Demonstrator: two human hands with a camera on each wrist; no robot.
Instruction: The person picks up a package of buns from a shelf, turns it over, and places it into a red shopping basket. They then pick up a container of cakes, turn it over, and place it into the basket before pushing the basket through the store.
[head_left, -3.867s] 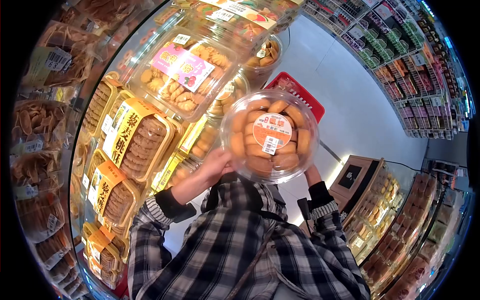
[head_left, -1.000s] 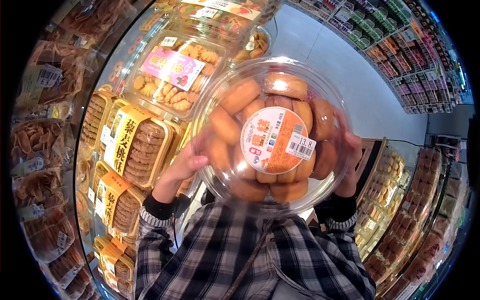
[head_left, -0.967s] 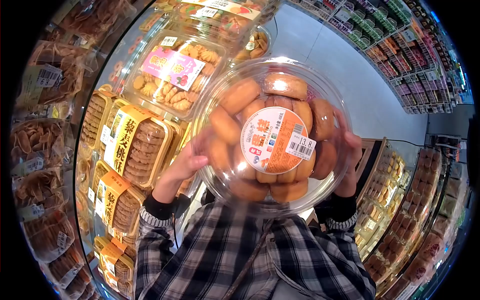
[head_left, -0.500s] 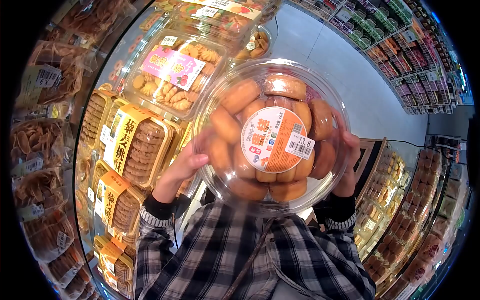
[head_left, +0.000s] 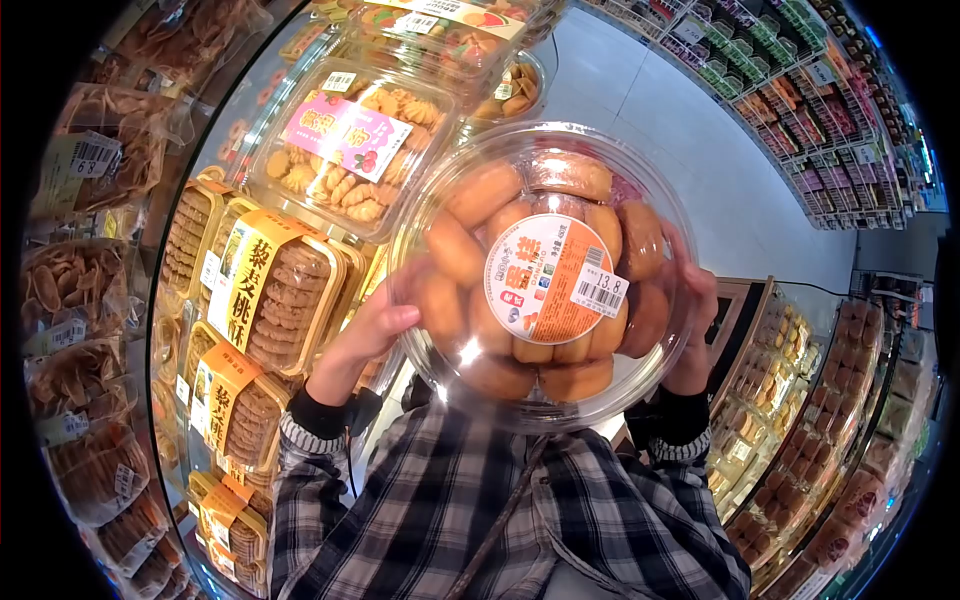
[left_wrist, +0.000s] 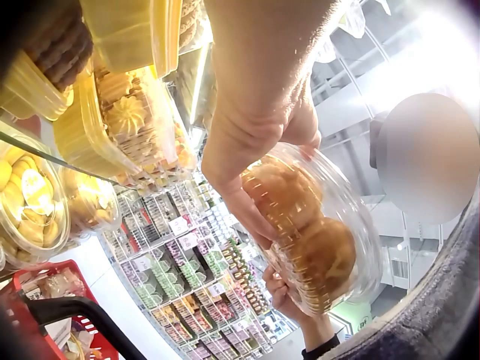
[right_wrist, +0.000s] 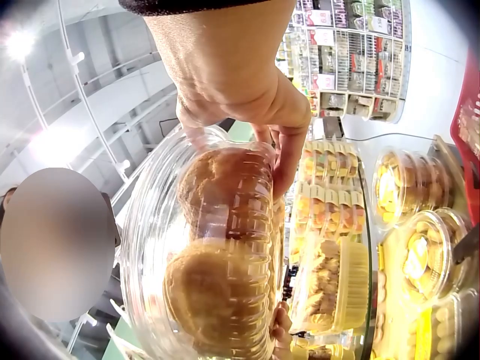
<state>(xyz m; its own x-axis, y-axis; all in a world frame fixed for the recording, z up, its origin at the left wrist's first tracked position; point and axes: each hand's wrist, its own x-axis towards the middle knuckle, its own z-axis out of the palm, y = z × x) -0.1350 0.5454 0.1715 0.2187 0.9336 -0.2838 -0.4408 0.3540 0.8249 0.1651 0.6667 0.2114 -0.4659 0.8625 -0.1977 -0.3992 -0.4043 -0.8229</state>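
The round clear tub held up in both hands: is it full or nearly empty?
Full: golden cakes crowd the round clear tub edge to edge beneath its orange label.

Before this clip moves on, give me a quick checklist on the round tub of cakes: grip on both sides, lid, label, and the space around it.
1. Left hand grips the round tub at its side: ok.
2. Right hand grips the opposite side: ok.
3. Lid seated on the tub: cannot tell, though no gap shows in the head view.
4. Label faces the head camera, price sticker reads 13.8: ok.
5. Tub held apart from the shelf packs on the person's left: ok.
6. Red basket shows only in the left wrist view; whether it lies under the tub: cannot tell.
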